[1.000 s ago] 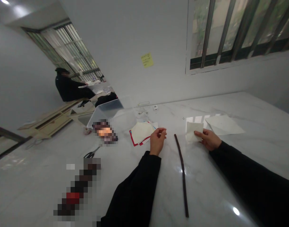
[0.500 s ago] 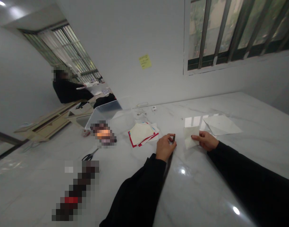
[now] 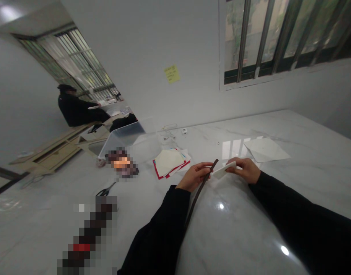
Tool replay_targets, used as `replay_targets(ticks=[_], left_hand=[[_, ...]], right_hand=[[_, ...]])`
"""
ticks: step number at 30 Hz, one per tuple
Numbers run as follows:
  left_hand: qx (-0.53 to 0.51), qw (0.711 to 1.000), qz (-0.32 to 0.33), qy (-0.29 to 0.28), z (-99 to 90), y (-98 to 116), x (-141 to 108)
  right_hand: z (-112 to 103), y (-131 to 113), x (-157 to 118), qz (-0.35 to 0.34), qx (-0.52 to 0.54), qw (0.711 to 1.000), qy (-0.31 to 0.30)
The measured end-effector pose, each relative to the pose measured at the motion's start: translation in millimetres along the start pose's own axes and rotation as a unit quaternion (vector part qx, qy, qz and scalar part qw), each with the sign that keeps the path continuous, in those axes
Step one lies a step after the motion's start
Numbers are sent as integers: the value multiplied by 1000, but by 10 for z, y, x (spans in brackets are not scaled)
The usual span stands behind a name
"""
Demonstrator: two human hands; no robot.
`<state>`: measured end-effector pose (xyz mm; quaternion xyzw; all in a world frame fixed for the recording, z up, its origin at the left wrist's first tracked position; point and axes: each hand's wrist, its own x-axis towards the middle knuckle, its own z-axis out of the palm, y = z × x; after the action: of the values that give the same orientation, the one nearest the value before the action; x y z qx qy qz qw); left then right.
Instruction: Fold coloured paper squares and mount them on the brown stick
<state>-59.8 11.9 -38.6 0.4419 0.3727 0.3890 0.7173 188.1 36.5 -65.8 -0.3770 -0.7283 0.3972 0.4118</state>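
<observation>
My left hand [image 3: 196, 176] is closed on a long, thin brown strip [image 3: 196, 199], whose top end sticks up past the fingers while the rest runs down beside my left sleeve. My right hand [image 3: 246, 170] pinches a small piece of white paper [image 3: 221, 172], tilted and seen nearly edge-on. The paper's left edge comes close to my left fingertips and the strip; whether they touch I cannot tell. A larger white paper sheet [image 3: 268, 149] lies flat on the marble-patterned table beyond my right hand.
Left of my hands lies a pile of papers [image 3: 170, 162] with red sheets. Farther left are scissors [image 3: 105, 190], a clear plastic bin [image 3: 126, 133] and blurred-out items. A yellow note [image 3: 171, 74] sticks to the wall. A person [image 3: 78, 107] sits at the far left.
The right hand has turned the small paper from facing me to nearly edge-on and brought it left, toward the strip. My left hand has rotated, and more of the strip now shows.
</observation>
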Motion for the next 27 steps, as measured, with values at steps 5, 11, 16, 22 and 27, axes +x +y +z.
replay_targets(ticks=[5,11,16,22,27], left_hand=[[3,999,-27,-38,15,16,-24],[23,998,-36,-48,54,44,-57],[40,997,-46,-57,85,51,-68],[41,996,-47,-67,102,65,-78],[34,995,-53,-77,99,55,-80]], right_hand=[[-14,-92,-15,-91,-76,992,41],[-22,-224,-13,-157,-89,983,41],[-10,-273,-18,-156,-88,983,38],[7,-265,-20,-164,-93,981,43],[10,-268,-32,-154,-99,982,38]])
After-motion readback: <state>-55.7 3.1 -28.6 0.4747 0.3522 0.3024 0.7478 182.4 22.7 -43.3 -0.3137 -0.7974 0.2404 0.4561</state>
